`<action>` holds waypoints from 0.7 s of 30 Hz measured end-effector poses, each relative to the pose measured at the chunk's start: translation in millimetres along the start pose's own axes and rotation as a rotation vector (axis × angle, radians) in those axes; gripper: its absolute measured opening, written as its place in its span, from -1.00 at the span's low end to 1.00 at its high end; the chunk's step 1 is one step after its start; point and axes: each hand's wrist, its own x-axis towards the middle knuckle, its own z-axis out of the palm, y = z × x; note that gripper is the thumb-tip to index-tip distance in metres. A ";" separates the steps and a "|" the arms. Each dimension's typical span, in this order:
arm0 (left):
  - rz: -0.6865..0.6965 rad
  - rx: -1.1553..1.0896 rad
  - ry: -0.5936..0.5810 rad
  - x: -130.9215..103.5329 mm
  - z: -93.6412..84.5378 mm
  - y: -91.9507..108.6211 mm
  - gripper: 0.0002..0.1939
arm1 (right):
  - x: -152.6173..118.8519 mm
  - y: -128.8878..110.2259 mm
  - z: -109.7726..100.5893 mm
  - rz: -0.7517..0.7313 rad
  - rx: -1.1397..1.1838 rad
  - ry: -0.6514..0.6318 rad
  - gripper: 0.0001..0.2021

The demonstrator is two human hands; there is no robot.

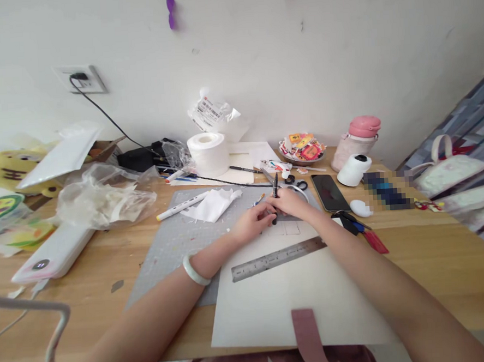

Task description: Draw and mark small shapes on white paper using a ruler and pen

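A black pen (275, 183) stands nearly upright between my two hands, over the far part of a white sheet of paper (270, 316). My right hand (290, 202) is closed around the pen's shaft. The fingers of my left hand (253, 223) are pinched at its dark lower end; whether that end is a cap is too small to tell. Pencil-drawn boxes (288, 229) show on the paper just below my hands. Nearer me, a steel ruler (277, 258) lies slanted across the sheet, its right end by my right forearm.
Under the paper is a grey cutting mat (160, 262), with a white marker (182, 205) and crumpled tissue (213, 204). Scissors (289, 181), a phone (330, 192) and a red-handled cutter (374, 241) lie right. Behind stand a tissue roll (208, 156) and pink bottle (356, 141); a power bank (53, 255) lies left.
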 end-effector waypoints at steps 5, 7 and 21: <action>-0.016 -0.015 -0.005 0.3 0.5 -1.2 -0.83 | 3.2 5.3 2.2 -0.030 0.013 -0.041 -0.68; -0.021 -0.022 -0.004 0.4 0.7 -2.0 -0.82 | 7.0 8.6 4.2 -0.032 -0.013 -0.044 -0.67; -0.040 -0.035 0.011 -0.8 1.4 0.3 -0.79 | 25.6 21.7 12.6 -0.102 -0.106 -0.051 -0.71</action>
